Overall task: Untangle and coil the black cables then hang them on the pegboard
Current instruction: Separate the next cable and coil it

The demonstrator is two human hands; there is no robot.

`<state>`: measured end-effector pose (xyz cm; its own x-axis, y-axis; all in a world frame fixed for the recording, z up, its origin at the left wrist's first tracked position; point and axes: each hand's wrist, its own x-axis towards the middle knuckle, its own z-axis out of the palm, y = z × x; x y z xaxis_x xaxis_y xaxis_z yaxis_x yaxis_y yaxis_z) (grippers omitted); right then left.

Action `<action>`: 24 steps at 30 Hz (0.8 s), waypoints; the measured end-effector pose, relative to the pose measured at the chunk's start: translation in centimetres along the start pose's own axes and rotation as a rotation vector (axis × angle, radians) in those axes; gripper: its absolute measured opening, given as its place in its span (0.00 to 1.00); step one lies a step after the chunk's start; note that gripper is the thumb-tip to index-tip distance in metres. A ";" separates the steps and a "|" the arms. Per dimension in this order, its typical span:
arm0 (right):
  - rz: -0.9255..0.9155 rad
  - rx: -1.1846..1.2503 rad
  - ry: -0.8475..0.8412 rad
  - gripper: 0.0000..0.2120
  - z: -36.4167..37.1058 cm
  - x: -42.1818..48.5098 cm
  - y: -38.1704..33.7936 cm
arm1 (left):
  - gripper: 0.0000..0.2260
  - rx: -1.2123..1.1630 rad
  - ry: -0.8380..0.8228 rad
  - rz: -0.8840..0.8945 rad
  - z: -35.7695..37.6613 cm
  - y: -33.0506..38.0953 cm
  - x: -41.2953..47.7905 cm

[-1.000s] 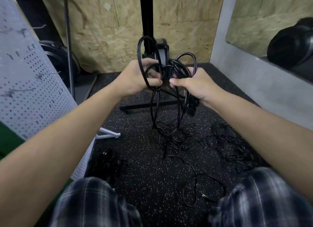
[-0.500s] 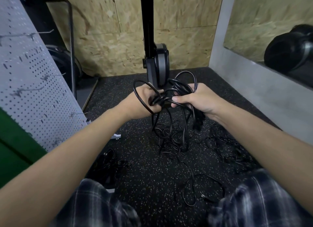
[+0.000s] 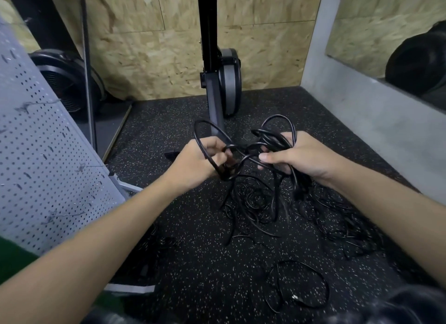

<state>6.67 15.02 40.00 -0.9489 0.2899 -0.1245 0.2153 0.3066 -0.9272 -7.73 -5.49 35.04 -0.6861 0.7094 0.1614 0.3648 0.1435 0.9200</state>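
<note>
the left hand (image 3: 200, 159) curls its grip round one loop of the cable tangle (image 3: 251, 149); the right hand (image 3: 306, 157) clenches the bunch, likely to tease strands apart. its lower loops trail toward the floor (image 3: 193, 251), with the pegboard (image 3: 48, 154) at left.

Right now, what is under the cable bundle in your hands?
A tangle of black cables lies on the speckled floor beneath the bundle, with strands hanging into it. Whether they are knotted together is hidden: the left hand and right hand cover part of the bundle.
</note>
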 end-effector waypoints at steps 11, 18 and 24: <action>0.058 0.017 -0.022 0.03 2.0 0.7 3.0 | 0.08 0.149 -0.049 0.073 1.3 -0.7 -0.2; 0.075 0.143 0.004 0.06 2.1 0.7 3.3 | 0.14 0.117 -0.095 0.110 1.4 -1.6 -0.6; 0.113 0.251 0.094 0.04 2.2 1.0 3.4 | 0.10 0.232 -0.107 0.150 1.1 -1.7 -0.7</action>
<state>5.92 14.36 35.98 -0.8938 0.3962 -0.2099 0.2438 0.0366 -0.9691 -7.18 -5.48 32.99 -0.5477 0.8017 0.2392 0.5994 0.1766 0.7807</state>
